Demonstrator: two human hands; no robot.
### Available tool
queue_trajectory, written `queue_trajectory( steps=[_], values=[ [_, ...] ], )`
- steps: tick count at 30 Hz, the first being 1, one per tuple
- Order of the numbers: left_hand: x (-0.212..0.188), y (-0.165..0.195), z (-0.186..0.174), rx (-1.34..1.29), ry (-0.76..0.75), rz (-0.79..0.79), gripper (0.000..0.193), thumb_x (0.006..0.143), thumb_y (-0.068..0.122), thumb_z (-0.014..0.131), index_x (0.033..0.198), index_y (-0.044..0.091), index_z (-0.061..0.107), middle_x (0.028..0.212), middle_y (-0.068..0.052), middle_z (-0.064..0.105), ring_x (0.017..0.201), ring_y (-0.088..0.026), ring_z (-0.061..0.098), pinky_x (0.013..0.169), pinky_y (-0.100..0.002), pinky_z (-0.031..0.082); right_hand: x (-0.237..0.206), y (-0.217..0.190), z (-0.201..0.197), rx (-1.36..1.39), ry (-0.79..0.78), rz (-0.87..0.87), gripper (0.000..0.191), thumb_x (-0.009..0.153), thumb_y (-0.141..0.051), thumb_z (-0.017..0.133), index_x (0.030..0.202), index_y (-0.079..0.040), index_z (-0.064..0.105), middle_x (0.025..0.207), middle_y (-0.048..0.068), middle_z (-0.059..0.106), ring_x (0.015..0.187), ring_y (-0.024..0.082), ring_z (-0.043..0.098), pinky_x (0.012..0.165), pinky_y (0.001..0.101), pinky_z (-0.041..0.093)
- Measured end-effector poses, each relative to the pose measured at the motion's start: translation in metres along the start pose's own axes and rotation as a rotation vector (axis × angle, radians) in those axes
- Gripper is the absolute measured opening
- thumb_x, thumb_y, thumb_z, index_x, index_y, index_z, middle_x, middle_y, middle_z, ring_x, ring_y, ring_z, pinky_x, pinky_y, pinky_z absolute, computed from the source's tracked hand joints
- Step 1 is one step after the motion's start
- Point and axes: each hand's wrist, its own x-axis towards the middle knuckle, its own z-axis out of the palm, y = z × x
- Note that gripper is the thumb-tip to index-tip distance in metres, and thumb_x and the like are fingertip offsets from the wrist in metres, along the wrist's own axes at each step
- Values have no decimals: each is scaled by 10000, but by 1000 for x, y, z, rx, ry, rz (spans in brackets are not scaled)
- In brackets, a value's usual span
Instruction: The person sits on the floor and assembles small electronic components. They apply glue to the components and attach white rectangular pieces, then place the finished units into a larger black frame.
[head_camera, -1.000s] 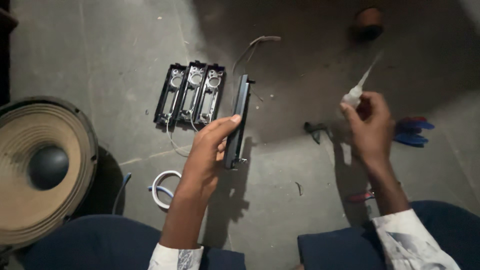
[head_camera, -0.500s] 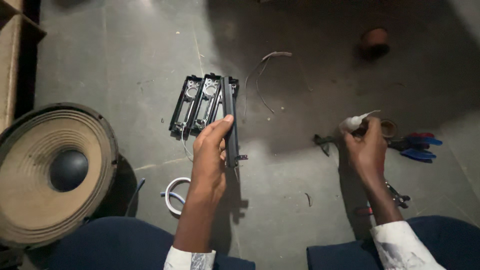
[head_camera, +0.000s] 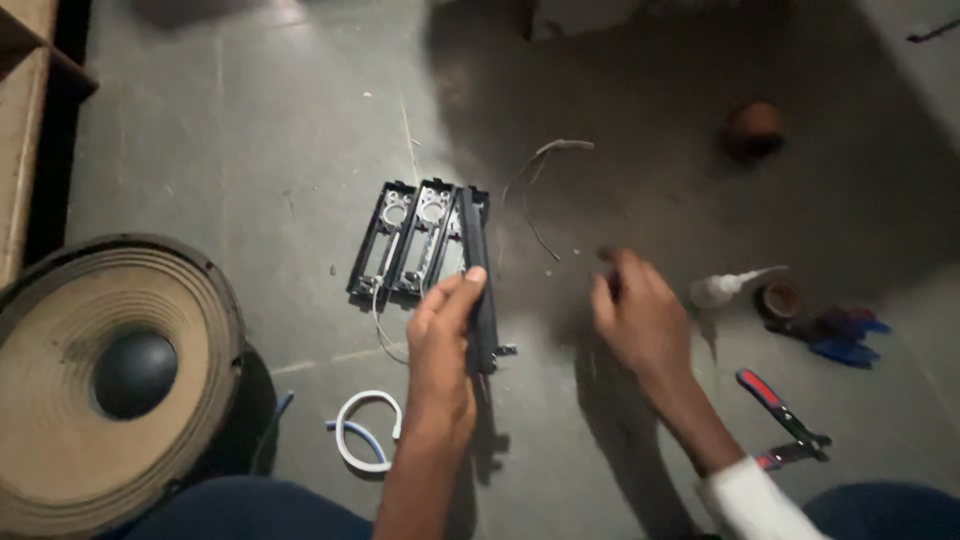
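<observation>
My left hand (head_camera: 442, 352) grips a long narrow black strip (head_camera: 479, 290) on edge, just right of two black rectangular frames (head_camera: 405, 245) lying flat on the grey floor. My right hand (head_camera: 640, 318) hovers blurred over the floor with fingers loosely curled and nothing in it. A small white squeeze bottle with a pointed nozzle (head_camera: 725, 287) lies on the floor just right of that hand. Thin wires (head_camera: 545, 165) trail from the frames.
A large speaker cone (head_camera: 105, 375) sits at the left. A white and blue cable loop (head_camera: 362, 432) lies near my left arm. Blue-handled pliers (head_camera: 845, 337), a red-handled tool (head_camera: 778, 408), a small round cap (head_camera: 781, 298) and a brown round object (head_camera: 754, 125) are at the right.
My right hand has let go of the white bottle, which now lies on the floor, and has moved left toward the strip. My left hand keeps holding the strip.
</observation>
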Motion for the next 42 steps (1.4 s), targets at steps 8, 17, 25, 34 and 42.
queue_trajectory(
  steps=[8, 17, 25, 34, 42],
  values=[
    [21, -3, -8, -155, 20, -120, 187, 915, 220, 683, 971, 42, 697, 800, 11, 648, 707, -80, 593, 649, -236, 465, 183, -12, 75, -41, 314, -430, 227, 1050, -108, 531, 1186, -7, 682, 1052, 263, 704, 1008, 445, 679, 892, 536, 539],
    [24, -1, -11, -174, 2, -58, 127, 924, 193, 677, 918, 66, 678, 790, 22, 640, 699, -72, 579, 642, -231, 447, 181, -18, 79, 119, 142, -100, 300, 903, -175, 732, 1145, -3, 695, 1087, 210, 718, 1014, 316, 705, 882, 447, 566],
    [8, -1, -14, -155, -100, 41, 185, 931, 215, 679, 1002, 44, 686, 864, 13, 669, 776, -63, 620, 720, -215, 479, 35, -26, -19, 966, -309, 419, 392, 906, -207, 719, 1253, -54, 624, 1095, 61, 695, 1029, 172, 688, 938, 337, 576],
    [-17, -19, 2, -32, -294, -73, 314, 924, 292, 695, 1119, 46, 689, 878, 10, 671, 728, -65, 618, 612, -204, 478, -71, 10, -76, 1212, -173, 279, 116, 954, -81, 706, 1033, -67, 622, 908, 51, 652, 819, 141, 649, 670, 293, 518],
    [-26, -47, 22, 76, -399, -142, 359, 940, 312, 710, 1183, 52, 662, 857, 12, 642, 695, -73, 583, 580, -213, 485, -69, 33, -80, 1156, -226, 314, 89, 960, -113, 706, 1007, -43, 678, 915, 65, 702, 823, 136, 680, 730, 297, 577]
  ],
)
